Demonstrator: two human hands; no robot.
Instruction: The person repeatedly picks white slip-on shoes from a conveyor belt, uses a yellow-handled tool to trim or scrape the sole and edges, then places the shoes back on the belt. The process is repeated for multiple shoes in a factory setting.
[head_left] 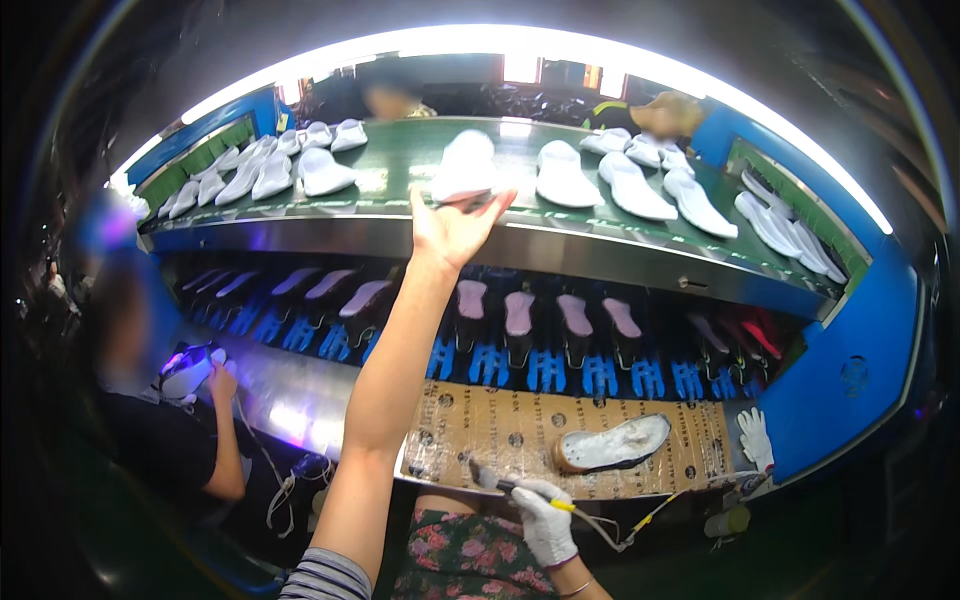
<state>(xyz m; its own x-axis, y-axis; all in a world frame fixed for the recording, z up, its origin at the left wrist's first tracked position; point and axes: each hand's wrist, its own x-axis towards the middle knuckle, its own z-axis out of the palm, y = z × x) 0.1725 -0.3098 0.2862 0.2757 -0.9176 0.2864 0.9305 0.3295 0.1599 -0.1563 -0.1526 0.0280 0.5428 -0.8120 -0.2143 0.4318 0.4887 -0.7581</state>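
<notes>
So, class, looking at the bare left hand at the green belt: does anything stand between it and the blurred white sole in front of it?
Nothing visible does: the left hand is right at the near end of the white sole. The neighbouring sole lies off to the right.

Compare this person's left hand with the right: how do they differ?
The left hand is bare; the right hand wears a white glove. The left is up at a white sole; the right, lower, grips a brush-like tool. Both are the same person's.
</notes>
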